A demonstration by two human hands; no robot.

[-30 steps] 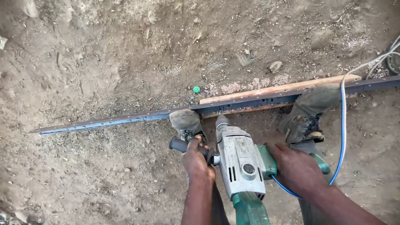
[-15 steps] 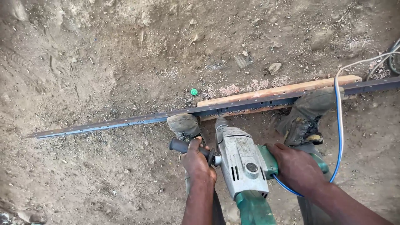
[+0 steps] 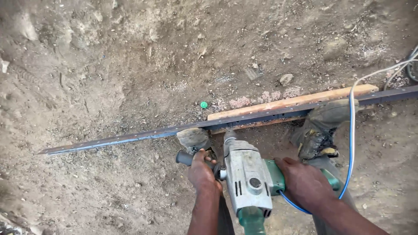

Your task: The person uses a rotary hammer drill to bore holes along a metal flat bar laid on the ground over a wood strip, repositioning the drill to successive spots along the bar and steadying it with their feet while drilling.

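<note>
Steel angle bar (image 3: 130,138) runs across the dirt ground (image 3: 109,65) from its left edge to the right, resting on a wooden plank (image 3: 291,101) and pinned under both shoes. Left hand (image 3: 202,174) is wrapped tight around the black side handle (image 3: 185,157); right hand (image 3: 307,182) closes over the green body of the electric drill (image 3: 248,178). Both forearms reach forward, wrists low. Drilling cleanly likely means keeping the tool square to the bar, with even pressure and the blue cable (image 3: 350,143) clear.

A: Cams?
B: One only, head-worn, looking steeply down at dirt ground (image 3: 109,65).
A: How near?
B: Close. Arms enter from 6 o'clock, drill (image 3: 246,178) at bottom centre, steel bar (image 3: 130,138) running 8 to 2 o'clock. No 2nd view to overlap.
</note>
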